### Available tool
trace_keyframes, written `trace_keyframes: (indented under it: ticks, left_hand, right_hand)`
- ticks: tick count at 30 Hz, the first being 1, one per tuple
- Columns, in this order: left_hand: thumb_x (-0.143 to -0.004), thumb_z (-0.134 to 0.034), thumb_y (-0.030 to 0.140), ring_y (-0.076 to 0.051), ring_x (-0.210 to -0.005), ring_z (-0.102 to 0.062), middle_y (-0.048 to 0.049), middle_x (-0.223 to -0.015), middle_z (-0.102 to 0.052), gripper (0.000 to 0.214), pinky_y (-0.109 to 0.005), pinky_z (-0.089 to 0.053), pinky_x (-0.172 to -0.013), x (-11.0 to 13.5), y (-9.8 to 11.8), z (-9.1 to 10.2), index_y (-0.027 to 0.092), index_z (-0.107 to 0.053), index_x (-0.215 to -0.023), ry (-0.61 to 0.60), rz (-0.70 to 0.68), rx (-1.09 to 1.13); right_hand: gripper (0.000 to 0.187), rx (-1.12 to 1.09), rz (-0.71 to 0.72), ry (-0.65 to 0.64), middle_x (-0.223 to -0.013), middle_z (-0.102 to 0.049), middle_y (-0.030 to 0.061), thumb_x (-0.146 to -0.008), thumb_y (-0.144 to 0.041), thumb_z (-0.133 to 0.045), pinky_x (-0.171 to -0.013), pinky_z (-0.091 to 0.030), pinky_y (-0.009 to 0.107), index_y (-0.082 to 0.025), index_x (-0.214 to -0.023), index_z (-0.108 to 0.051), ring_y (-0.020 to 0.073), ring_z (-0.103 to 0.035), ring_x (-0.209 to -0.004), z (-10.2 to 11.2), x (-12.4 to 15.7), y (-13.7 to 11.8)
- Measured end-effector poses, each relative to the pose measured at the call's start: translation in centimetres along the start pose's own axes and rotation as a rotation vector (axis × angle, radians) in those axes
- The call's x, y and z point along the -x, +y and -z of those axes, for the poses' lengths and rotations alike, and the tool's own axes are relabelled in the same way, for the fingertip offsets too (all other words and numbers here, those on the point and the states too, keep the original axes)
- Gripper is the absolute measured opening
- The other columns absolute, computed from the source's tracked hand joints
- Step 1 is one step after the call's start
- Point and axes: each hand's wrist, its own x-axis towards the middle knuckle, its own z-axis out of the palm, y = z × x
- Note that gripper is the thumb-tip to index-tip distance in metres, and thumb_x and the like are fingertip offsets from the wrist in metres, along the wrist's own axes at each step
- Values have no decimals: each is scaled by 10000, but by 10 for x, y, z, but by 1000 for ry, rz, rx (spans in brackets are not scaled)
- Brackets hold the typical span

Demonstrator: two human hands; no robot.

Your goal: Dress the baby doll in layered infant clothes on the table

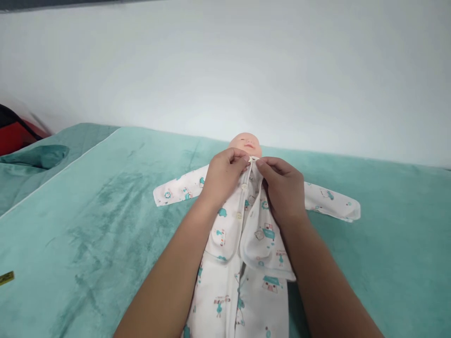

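Observation:
A baby doll (245, 141) lies on its back, dressed in a white printed baby jacket (221, 230) with teal and pink pictures. The jacket's front hangs apart below the collar, and pale buttons show along one edge. At the neck, my left hand (227, 171) pinches the collar edge on the left side. Close beside it, my right hand (282, 185) pinches the other collar edge, the fingertips almost meeting. Matching white printed pants (214, 295) stretch below the jacket toward me. Both sleeves are spread out sideways. Whether a button sits between my fingers is hidden.
A teal plush cover (116, 225) lies under the doll, wrinkled on the left. Behind it rises a white wall (225, 70). A red and black item (16, 134) is at the far left, and a small yellow label (6, 278) lies at the left edge.

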Motion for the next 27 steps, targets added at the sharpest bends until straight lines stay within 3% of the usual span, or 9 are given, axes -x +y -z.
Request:
trace_keyframes:
  ticks: [4, 13, 18, 23, 27]
  left_hand:
    - [-785, -640, 181, -129, -693, -603, -12, -734, -653, 50, -259, -464, -665, 0, -1, 0, 183, -651, -834, 16, 74, 104]
    - [-767, -683, 197, -116, -695, -592, -14, -728, -656, 49, -258, -459, -694, 1, 3, 3, 156, -657, -775, -28, 99, 167]
    - [-802, -660, 215, -114, -682, -579, -17, -727, -655, 58, -256, -444, -680, -1, 4, 5, 159, -661, -788, -59, 97, 116]
    - [-839, -669, 389, -132, -706, -605, -23, -748, -662, 223, -266, -460, -687, -3, 4, 8, 169, -640, -815, -89, 96, 61]
    - [-799, -701, 324, -150, -774, -642, -33, -833, -697, 206, -271, -478, -717, -2, 2, 8, 184, -663, -944, -84, 120, 66]
  right_hand:
    - [190, 50, 52, -35, -859, -761, 27, -756, -365, -715, -768, -541, 341, -207, -850, -764, 201, -689, -815, 2, -1, 1]
    - [156, 169, 101, -46, -894, -775, 22, -783, -335, -703, -767, -544, 343, -242, -873, -790, 208, -702, -832, 5, 1, -6]
    - [153, 284, 255, -86, -964, -774, 13, -831, -332, -660, -812, -534, 361, -272, -884, -790, 221, -701, -900, 4, 5, -9]
    - [169, 418, 402, -184, -998, -749, 6, -849, -244, -617, -813, -518, 347, -273, -822, -782, 208, -690, -925, 4, 4, -7]
    - [171, 450, 435, -194, -954, -751, 1, -841, -205, -615, -789, -508, 327, -256, -802, -774, 191, -687, -883, 5, 4, -9]
